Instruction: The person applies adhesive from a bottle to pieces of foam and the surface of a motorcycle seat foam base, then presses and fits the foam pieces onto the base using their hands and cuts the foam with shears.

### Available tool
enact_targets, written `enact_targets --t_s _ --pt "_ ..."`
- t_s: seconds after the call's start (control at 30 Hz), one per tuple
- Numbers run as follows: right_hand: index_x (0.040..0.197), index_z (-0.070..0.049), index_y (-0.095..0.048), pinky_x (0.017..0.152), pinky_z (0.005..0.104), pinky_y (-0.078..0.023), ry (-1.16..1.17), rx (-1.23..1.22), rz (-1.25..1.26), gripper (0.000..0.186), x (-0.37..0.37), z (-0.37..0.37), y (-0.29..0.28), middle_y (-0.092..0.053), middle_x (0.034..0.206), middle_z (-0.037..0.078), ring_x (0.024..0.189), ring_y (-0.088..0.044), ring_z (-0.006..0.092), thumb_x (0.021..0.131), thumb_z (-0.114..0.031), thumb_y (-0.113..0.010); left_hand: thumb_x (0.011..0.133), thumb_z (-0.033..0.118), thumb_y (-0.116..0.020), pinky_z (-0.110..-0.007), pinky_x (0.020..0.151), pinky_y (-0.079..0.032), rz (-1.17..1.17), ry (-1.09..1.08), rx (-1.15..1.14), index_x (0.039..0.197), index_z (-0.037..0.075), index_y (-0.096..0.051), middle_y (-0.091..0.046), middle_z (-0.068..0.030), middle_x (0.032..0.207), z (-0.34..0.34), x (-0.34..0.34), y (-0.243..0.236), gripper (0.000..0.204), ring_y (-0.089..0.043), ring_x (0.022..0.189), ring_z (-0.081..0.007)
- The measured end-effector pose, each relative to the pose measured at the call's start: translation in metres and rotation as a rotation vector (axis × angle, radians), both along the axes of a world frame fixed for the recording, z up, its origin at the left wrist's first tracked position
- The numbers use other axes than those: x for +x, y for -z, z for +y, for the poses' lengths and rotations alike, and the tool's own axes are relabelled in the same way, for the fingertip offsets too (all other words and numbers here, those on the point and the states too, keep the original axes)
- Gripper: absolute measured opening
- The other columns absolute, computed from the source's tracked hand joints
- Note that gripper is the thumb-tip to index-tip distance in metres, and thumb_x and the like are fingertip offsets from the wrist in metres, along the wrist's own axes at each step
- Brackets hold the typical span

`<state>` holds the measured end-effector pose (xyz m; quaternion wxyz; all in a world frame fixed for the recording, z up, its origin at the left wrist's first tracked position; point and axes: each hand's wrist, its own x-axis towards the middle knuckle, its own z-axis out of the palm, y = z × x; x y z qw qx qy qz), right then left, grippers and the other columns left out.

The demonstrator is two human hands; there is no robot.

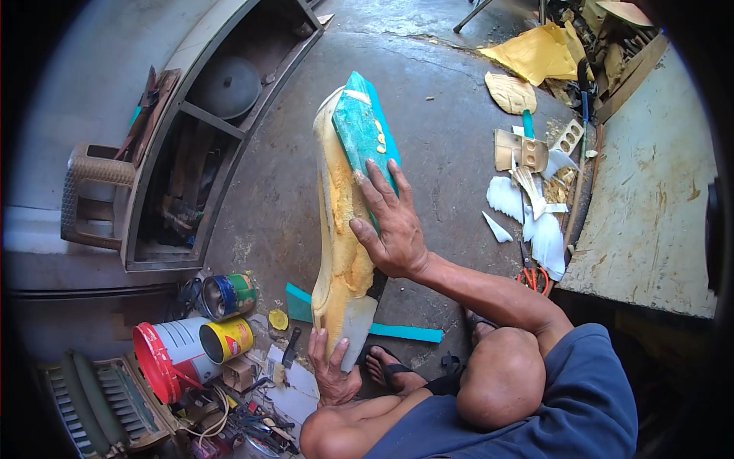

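Observation:
A long, worn yellow foam seat pad (340,206), shaped like a motorcycle seat, stretches away from me with a pale shell along its left edge. A teal foam block (355,126) with yellowish smears lies on its far end. A grey piece (357,321) covers part of the near end. My right hand (394,226) rests with fingers spread on the teal block and the foam beside it. At the near end, my left hand (334,371) grips the seat pad, fingers on its left side. Teal strips (405,332) show on the floor beneath the pad.
Left stands an open cabinet (229,138) with a stool (95,195). Tins (225,340), a red-rimmed bucket (172,356) and scattered tools (264,421) lie lower left. On the right are foam scraps (527,203), orange-handled scissors (533,277) and a worn board (650,199).

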<state>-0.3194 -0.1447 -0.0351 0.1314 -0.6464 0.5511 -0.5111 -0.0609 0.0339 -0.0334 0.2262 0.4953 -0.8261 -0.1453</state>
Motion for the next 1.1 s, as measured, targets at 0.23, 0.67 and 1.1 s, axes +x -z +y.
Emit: enact_targets --t_s 0.23,0.67,1.1 --pt "0.152 0.002 -0.032 0.112 0.0501 -0.038 0.211 0.384 -0.806 0.077 -0.08 -0.063 0.018 -0.039 0.149 0.027 0.138 -0.042 0.0379 0.1 -0.051 -0.053 0.065 -0.008 -0.06 -0.062 0.114 -0.034 -0.076 0.114 0.014 0.146 0.02 -0.046 -0.034 -0.0217 0.155 -0.027 0.02 -0.017 0.087 -0.032 0.141 -0.0554" --pt "0.127 0.003 -0.053 0.091 0.0452 -0.059 -0.257 0.584 -1.418 0.046 -0.05 -0.072 0.0 -0.065 0.121 0.014 0.105 -0.068 0.0254 0.093 -0.02 -0.074 0.08 0.016 -0.065 -0.06 0.119 -0.02 -0.257 -0.056 -0.238 0.151 0.012 -0.039 -0.035 -0.0194 0.155 -0.155 0.004 -0.091 0.076 -0.026 0.149 -0.0399" --pt "0.128 -0.011 -0.059 0.1 0.0527 -0.05 -0.23 0.731 0.363 0.06 -0.087 -0.009 -0.054 -0.058 0.134 0.013 0.114 -0.062 0.0317 0.08 -0.039 -0.081 0.074 0.002 -0.069 -0.053 0.107 -0.042 -0.475 0.135 -0.199 0.151 0.0 -0.036 -0.052 -0.0217 0.144 -0.207 -0.087 -0.064 0.084 -0.052 0.131 -0.0424"
